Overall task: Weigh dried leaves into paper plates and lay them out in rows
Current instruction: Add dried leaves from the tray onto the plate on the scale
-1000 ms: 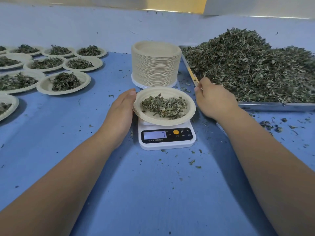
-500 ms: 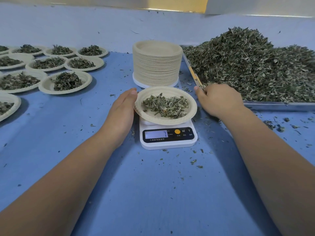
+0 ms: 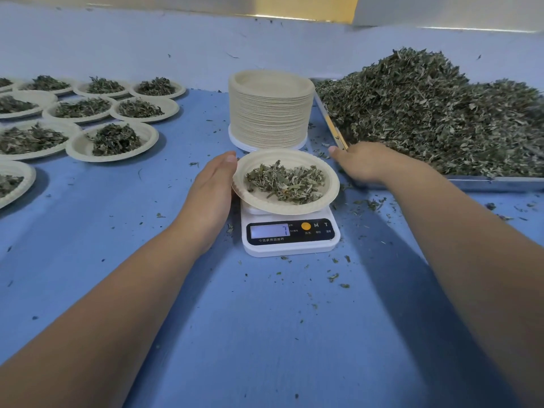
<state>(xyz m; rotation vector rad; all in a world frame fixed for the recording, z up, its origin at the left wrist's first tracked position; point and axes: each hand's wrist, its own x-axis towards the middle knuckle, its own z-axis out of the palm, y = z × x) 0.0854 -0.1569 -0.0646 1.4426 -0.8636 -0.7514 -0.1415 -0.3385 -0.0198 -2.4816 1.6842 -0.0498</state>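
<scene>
Sitting on the white digital kitchen scale [image 3: 291, 235], centre of the blue tabletop [image 3: 265, 334]: one paper plate [image 3: 332, 184] holding a small portion of dried leaves [image 3: 285, 182]. The plate overhangs the scale's platform. The display is lit, but its figure is too small to read.

My left hand [image 3: 213, 187]: released, fingers straight and together, its edge laid along the plate's left rim.

My right hand [image 3: 371, 163]: back uppermost, resting at the near left corner of the metal tray [image 3: 494, 182], just right of the plate. The fingers are tucked out of sight, so I cannot tell whether it grasps anything.

Bulk stock: a large heap of dried leaves [image 3: 426, 113], piled high in the tray, right side.

Empty stock: a tall stack of paper plates [image 3: 270, 113], upright, directly behind the scale.

Finished lots: filled plates [image 3: 113, 141] in rows at the far left, rims close together, each with its own mound of leaves.

Loose leaf crumbs [image 3: 334, 276]: scattered on the tabletop around the scale and along the tray's front edge.
</scene>
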